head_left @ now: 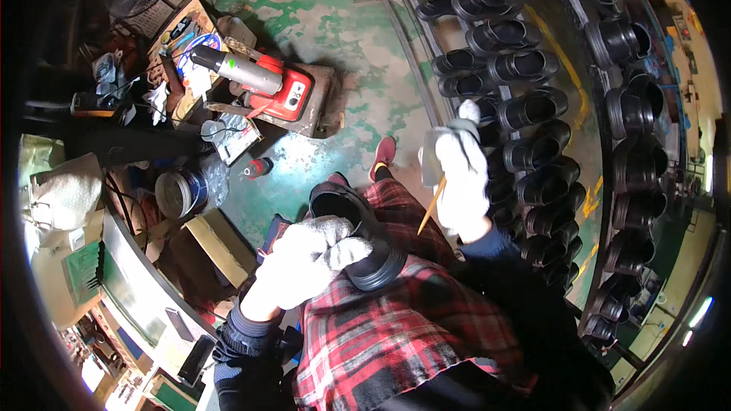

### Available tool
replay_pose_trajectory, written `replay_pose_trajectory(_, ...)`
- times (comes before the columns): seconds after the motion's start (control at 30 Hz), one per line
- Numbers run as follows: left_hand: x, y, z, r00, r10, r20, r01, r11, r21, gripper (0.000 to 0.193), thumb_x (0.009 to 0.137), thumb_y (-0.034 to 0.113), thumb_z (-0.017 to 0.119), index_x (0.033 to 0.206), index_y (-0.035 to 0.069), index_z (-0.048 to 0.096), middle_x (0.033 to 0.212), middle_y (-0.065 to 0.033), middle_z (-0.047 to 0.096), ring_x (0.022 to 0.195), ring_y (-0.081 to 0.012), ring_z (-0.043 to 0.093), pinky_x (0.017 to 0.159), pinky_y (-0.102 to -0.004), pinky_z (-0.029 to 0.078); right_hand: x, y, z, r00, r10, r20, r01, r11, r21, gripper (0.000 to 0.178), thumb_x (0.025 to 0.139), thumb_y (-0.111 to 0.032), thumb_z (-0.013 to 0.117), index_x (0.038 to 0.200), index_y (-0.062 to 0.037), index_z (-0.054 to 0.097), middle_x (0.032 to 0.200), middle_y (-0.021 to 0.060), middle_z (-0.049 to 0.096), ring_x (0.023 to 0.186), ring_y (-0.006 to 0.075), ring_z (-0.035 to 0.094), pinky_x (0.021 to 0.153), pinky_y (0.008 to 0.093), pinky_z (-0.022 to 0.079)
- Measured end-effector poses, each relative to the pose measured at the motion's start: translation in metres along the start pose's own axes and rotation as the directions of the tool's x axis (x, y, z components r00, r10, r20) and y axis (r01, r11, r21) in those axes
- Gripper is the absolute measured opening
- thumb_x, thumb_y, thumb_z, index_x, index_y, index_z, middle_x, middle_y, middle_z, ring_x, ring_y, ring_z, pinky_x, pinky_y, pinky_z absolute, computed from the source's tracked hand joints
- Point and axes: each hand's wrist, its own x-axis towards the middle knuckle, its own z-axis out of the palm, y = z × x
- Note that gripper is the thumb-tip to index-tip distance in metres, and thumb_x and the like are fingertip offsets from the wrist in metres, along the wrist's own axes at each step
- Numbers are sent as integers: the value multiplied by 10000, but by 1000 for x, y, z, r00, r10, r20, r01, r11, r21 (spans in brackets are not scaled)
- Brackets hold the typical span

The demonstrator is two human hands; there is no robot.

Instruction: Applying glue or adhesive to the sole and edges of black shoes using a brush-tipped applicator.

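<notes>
My left hand (316, 255), in a white knitted glove, is closed round a black shoe (378, 265) above my lap. The shoe's opening faces up, and the glove hides part of its side. Out to the right, my gloved right hand (463, 183) is closed on a thin, pointed wooden stick (432, 208), whose tip slants down toward my lap. A flat greyish piece (432, 154) shows at the same hand's fingers; what it is I cannot make out. Red-and-black plaid cloth (373, 327) covers my lap under the shoe.
Racks of black shoes (529, 110) stand close on my right, with another shoe rack (636, 167) beyond. Ahead-left, a red-based heat gun (259, 80) rests on a stand near a cluttered tray. A bucket (179, 192), a red bottle (257, 168) and a cardboard box (221, 246) are at left.
</notes>
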Motion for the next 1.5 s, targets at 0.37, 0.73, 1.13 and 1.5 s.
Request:
replay_pose_trajectory(0.37, -32, -12, 21, 990, 141, -19, -139, 987, 82, 296, 911, 293, 750, 942, 1, 712, 863, -190, 701, 786, -350, 698, 690, -366, 565, -55, -41, -2, 940, 88, 329, -58, 993, -101, 192, 913, -110, 722, 1072, -8, 686, 927, 76, 711, 859, 168, 669, 779, 315, 530)
replay_pose_trajectory(0.73, -40, 11, 43, 988, 142, -56, -147, 983, -109, 298, 968, 301, 656, 926, 8, 685, 830, -167, 592, 774, -375, 584, 711, -419, 479, -19, -45, -23, 865, -14, 501, 83, 990, -115, 175, 885, -159, 762, 997, -30, 722, 891, 102, 720, 812, 210, 700, 739, 345, 543)
replay_pose_trajectory(1.13, -26, -32, 28, 902, 429, -39, -421, 859, -291, 246, 776, 123, 804, 993, 37, 727, 938, -153, 682, 810, -359, 639, 676, -445, 522, 4, 7, 8, 945, 67, 319, 7, 974, -225, 184, 905, -188, 750, 989, -28, 712, 864, 107, 705, 788, 218, 687, 718, 336, 532)
replay_pose_trajectory(1.5, 82, -65, -17, 909, 332, 252, -352, 936, 34, 315, 732, 239, 891, 927, 48, 734, 851, -97, 689, 767, -259, 656, 717, -374, 535, -23, 45, -31, 978, 195, 69, -108, 768, -632, 126, 880, -162, 754, 987, -96, 763, 845, 82, 721, 739, 277, 693, 661, 397, 541)
